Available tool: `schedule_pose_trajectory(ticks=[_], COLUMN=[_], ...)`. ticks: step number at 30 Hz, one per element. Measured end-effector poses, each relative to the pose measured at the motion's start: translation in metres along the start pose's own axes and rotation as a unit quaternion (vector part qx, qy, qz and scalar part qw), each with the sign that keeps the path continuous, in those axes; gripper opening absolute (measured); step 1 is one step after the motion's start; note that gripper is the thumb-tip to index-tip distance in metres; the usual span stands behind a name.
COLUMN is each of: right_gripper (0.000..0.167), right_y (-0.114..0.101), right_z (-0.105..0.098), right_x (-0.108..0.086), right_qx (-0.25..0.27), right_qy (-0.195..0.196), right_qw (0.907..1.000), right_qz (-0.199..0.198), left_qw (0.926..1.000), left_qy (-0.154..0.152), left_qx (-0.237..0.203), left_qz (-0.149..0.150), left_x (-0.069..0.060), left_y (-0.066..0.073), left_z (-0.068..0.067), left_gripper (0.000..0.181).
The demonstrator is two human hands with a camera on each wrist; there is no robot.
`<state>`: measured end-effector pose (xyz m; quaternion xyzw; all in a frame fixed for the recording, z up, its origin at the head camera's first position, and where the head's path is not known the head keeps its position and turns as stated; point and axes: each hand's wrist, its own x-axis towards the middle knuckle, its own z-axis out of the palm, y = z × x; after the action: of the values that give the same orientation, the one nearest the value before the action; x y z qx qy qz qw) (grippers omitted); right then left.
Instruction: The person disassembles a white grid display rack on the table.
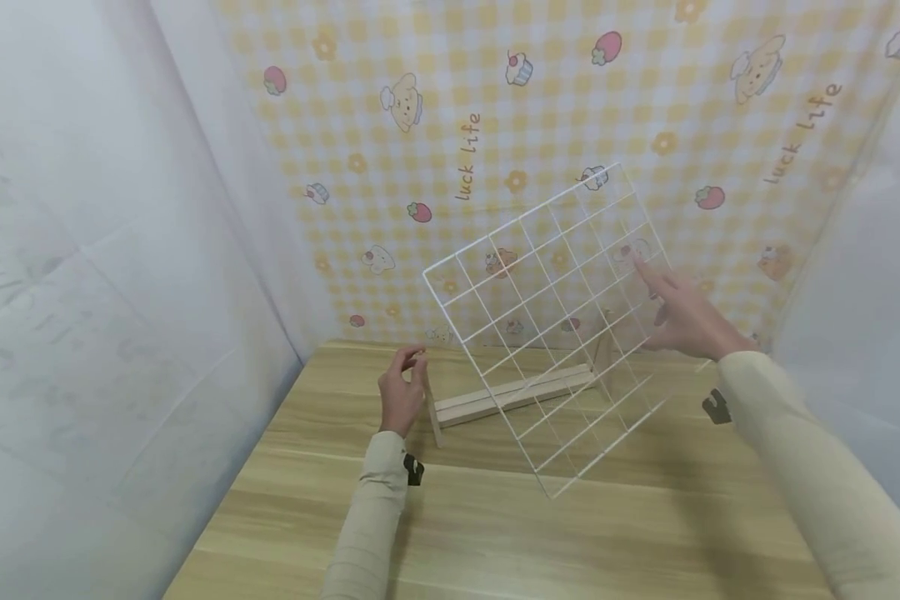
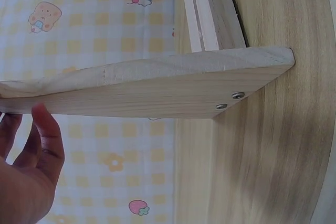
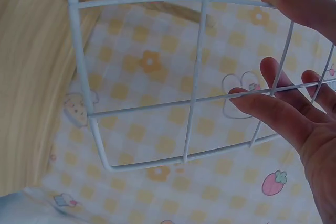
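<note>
A white wire grid panel (image 1: pixel 482 375) is held tilted in the air by my right hand (image 1: pixel 690 321). In the right wrist view, the fingers of that hand (image 3: pixel 320 124) reach through and around the wires of the panel (image 3: pixel 194 100) near one edge. Behind the panel, a pale wooden stand (image 1: pixel 513 395) rests on the table, with two upright side boards joined by a grooved crossbar. My left hand (image 1: pixel 402 396) pinches the upper end of its left side board. Two screw heads show low on that board (image 2: pixel 157 90) in the left wrist view, beside my left hand (image 2: pixel 31 171).
The wood-grain table (image 1: pixel 480 533) meets a yellow checked cloth (image 1: pixel 435 108) hanging at the back. White sheets hang at the left (image 1: pixel 82 292) and right (image 1: pixel 870 333). The stand's right side board (image 1: pixel 603 354) shows partly through the grid.
</note>
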<state>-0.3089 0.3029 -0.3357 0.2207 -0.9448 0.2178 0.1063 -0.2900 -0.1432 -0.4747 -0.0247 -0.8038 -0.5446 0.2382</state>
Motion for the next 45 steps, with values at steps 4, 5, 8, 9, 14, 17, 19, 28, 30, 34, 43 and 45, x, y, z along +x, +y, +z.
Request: schedule_pose_trajectory(ticks=[4, 5, 8, 9, 14, 17, 19, 28, 30, 34, 43, 45], right_gripper=[0.129, 0.129, 0.132, 0.132, 0.133, 0.131, 0.13, 0.129, 0.127, 0.125, 0.122, 0.122], right_y=[0.007, 0.008, 0.012, 0.014, 0.018, 0.019, 0.019, 0.027, 0.03, 0.034, 0.04, 0.042], right_z=[0.0, 0.001, 0.002, 0.003, 0.008, 0.013, 0.016, 0.029, 0.031, 0.033, 0.039, 0.04], right_x=[-0.009, -0.011, -0.015, -0.017, -0.025, -0.028, -0.029, -0.037, -0.04, -0.045, -0.05, -0.051], right_qx=[-0.01, -0.012, -0.02, -0.021, -0.006, 0.003, 0.002, -0.012, -0.021, -0.029, -0.025, -0.021], right_qy=[-0.018, -0.022, -0.033, -0.037, -0.066, -0.081, -0.083, -0.112, -0.115, -0.117, -0.131, -0.133], right_qw=[0.9998, 0.9997, 0.9992, 0.999, 0.9976, 0.9964, 0.9963, 0.9935, 0.993, 0.9925, 0.9905, 0.9904], right_qz=[0.003, 0.003, 0.008, 0.01, 0.02, 0.023, 0.019, 0.014, 0.013, 0.022, 0.035, 0.031], left_qw=[1.0, 1.0, 0.9999, 0.9999, 0.9993, 0.9989, 0.9986, 0.9969, 0.9963, 0.9953, 0.9946, 0.9946], left_qy=[-0.001, -0.001, -0.008, -0.014, -0.036, -0.045, -0.051, -0.075, -0.082, -0.09, -0.097, -0.096], left_qx=[0.001, 0.002, 0.005, 0.006, 0.009, 0.008, 0.011, 0.021, 0.026, 0.033, 0.036, 0.04], left_qz=[0.004, 0.006, 0.007, 0.007, 0.008, 0.008, 0.008, 0.007, 0.01, 0.015, 0.007, 0.006], left_x=[0.001, 0.001, 0.002, 0.002, 0.003, 0.005, 0.006, 0.007, 0.007, 0.007, 0.007, 0.006], left_y=[0.0, 0.0, -0.001, -0.001, -0.002, -0.001, -0.001, 0.003, 0.003, 0.004, 0.005, 0.006], left_z=[-0.002, -0.002, -0.004, -0.004, -0.007, -0.01, -0.011, -0.02, -0.022, -0.024, -0.027, -0.028], left_gripper=[0.021, 0.021, 0.023, 0.023, 0.026, 0.027, 0.027, 0.03, 0.029, 0.026, 0.027, 0.026])
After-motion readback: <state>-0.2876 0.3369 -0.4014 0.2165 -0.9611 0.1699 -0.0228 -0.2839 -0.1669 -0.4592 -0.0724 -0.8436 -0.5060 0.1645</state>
